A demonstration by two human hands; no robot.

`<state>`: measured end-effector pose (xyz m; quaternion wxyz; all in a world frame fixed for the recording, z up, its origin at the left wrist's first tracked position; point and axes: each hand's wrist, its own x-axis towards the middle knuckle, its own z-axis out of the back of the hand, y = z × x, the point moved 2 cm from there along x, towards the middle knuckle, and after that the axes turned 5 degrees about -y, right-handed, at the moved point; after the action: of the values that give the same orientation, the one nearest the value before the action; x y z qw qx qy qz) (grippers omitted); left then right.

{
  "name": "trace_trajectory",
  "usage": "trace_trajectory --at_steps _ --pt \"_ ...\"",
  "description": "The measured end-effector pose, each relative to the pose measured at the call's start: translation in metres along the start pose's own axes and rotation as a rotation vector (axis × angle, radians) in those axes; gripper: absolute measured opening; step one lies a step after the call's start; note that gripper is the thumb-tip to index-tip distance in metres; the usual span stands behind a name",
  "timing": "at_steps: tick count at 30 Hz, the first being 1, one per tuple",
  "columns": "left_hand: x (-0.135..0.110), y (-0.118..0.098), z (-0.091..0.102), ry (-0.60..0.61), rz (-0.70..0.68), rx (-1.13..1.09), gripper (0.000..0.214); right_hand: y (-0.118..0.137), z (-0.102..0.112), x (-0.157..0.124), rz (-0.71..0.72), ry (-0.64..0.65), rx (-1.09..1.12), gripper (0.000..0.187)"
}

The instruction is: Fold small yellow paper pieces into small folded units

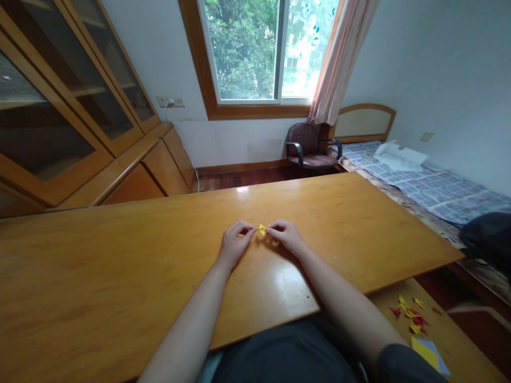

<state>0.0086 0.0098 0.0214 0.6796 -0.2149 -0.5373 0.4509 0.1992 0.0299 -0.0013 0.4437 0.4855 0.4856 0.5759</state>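
A small yellow origami crane [262,229] is held just above the wooden table, between my two hands. My left hand [238,239] pinches its left end between thumb and fingertips. The right end is pinched the same way by my right hand [285,234]. Both forearms reach forward over the table's near edge. The crane's finer folds are too small to make out.
The wooden table [120,266] spreads widely around my hands. On a lower surface [451,340] at the right lie several yellow and red folded papers [415,319] and flat paper sheets [429,354]. Beyond are a chair [309,146], a bed [431,186] and cabinets [131,181].
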Motion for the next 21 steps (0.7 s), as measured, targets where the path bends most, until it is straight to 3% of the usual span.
trace_trajectory --at_steps 21 --pt "-0.0015 0.0065 -0.0027 0.016 0.036 -0.033 0.012 0.0032 0.0003 -0.0004 0.046 -0.041 -0.013 0.034"
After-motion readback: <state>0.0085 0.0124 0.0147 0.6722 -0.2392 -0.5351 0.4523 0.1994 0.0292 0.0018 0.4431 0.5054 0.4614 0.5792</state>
